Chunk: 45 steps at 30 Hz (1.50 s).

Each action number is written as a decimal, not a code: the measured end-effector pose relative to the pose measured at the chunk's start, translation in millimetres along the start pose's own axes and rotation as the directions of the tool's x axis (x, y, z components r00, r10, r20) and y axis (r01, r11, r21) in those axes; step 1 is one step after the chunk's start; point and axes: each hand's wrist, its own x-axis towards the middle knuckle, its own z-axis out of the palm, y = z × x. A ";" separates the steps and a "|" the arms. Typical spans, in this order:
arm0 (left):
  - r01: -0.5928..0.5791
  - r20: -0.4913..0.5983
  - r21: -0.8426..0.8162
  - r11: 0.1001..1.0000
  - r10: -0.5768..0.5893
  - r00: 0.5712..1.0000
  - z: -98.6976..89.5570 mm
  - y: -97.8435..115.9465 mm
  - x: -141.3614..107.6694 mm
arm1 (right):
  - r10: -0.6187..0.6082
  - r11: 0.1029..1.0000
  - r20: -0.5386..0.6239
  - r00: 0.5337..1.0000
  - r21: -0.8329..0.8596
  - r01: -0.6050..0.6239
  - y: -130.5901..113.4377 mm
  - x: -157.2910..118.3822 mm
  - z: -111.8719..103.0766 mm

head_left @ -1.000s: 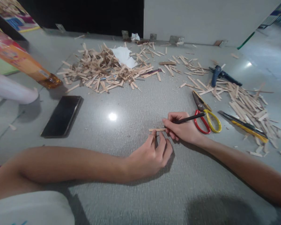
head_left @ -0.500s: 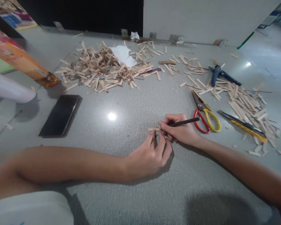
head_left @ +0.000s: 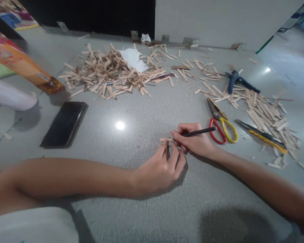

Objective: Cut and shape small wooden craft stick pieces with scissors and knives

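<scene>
A short wooden craft stick [head_left: 165, 139] lies flat on the grey table [head_left: 131, 148], held down by the fingertips of my left hand [head_left: 163, 168]. My right hand [head_left: 194, 138] grips a black pencil or pen [head_left: 201, 131], its back end leaning to the right. The writing tip is hidden by my fingers, close to the stick's right end. Both hands nearly touch each other. Just right of my right hand lie scissors [head_left: 223, 126] with one red and one yellow handle.
Heaped cut sticks [head_left: 103, 72] and a white tissue [head_left: 133, 60] lie at the back. A phone [head_left: 64, 125] and an orange bottle [head_left: 22, 62] are on the left. To the right are a yellow-black utility knife [head_left: 264, 136], blue-handled pliers or cutters [head_left: 233, 81] and more sticks [head_left: 266, 108].
Almost nothing differs. The view has shifted very slightly; both hands keep the same hold on the stick and the pencil or pen.
</scene>
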 end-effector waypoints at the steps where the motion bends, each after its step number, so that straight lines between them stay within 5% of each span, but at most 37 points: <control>1: -0.001 0.003 -0.001 1.000 0.001 1.000 -0.1 0.1 0.2 | -0.007 1.000 0.000 1.000 -0.003 0.007 -0.1 0.0 0.0; 45: -0.039 0.068 0.022 0.999 0.038 0.997 -2.4 -0.1 2.6 | 0.039 0.997 -0.007 0.999 0.064 -0.038 0.5 -0.6 1.1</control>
